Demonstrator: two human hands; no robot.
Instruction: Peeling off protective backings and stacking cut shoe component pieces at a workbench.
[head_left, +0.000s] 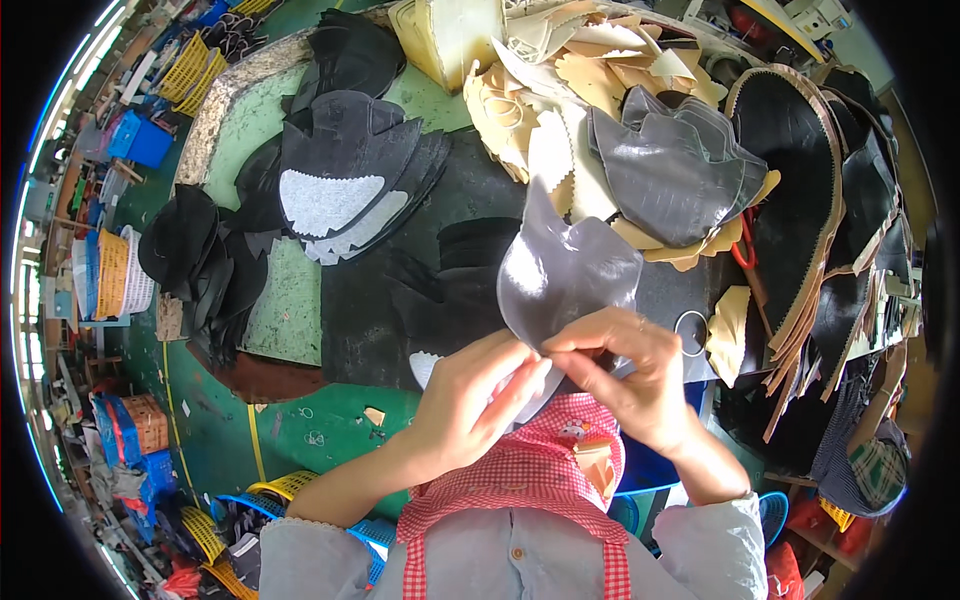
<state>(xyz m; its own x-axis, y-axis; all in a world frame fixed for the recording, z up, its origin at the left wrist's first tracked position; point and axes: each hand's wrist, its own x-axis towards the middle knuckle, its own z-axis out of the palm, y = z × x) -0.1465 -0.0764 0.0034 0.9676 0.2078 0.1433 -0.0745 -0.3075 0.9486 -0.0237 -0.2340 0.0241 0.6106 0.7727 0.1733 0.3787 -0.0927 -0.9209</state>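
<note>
My left hand (472, 395) and my right hand (632, 365) meet in front of my chest. Both are closed, thumbs and fingertips pinching the near edge of a glossy dark leather piece (565, 275). It is cut like a shoe upper, with a pointed tip facing away from me. My fingers hide the exact spot being pinched. Similar shiny dark cut pieces (680, 165) lie stacked just beyond on the right. Under my left hand, black felt-like pieces (480, 250) rest on a black work surface (360, 330).
Black pieces with light grey patches (330, 200) are piled at left. Cream zigzag-edged pieces (600, 80) heap up at the back. Red-handled scissors (744, 240) and large black leather sheets (785, 150) lie right. Yellow baskets (205, 535) stand on the floor; another person's arm (880, 395) shows at far right.
</note>
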